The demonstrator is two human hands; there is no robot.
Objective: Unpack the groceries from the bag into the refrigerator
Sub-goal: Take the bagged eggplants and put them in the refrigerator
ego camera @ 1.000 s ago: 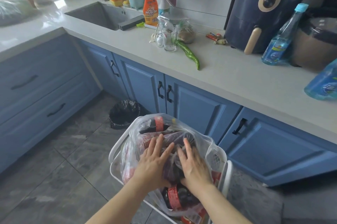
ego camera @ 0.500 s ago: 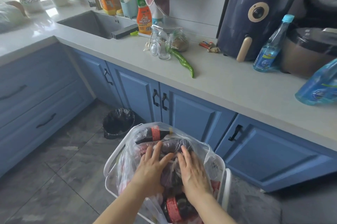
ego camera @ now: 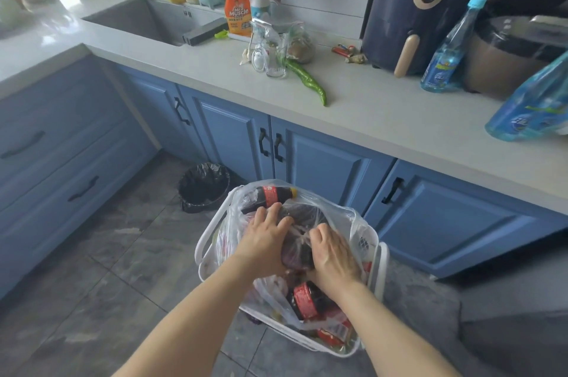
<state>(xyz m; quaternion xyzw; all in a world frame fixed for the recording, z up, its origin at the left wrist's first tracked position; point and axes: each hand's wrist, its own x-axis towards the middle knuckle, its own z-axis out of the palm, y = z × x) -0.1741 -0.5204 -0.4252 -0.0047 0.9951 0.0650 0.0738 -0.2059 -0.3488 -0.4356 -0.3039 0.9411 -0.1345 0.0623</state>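
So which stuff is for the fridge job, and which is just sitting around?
For the job:
- plastic bag
- dark bottle
- purple bundle, gripped by left hand and right hand

Just lying about:
- green pepper
- air fryer
- bin

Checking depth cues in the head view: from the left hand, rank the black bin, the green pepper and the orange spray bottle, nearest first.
From the left hand:
1. Black bin, on the floor, up-left.
2. Green pepper, on the counter's front part.
3. Orange spray bottle, at the counter's back, by the sink.

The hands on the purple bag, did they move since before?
Yes. Against the white basket, both the left hand and right hand curled their once-flat fingers round the dark purple bag.
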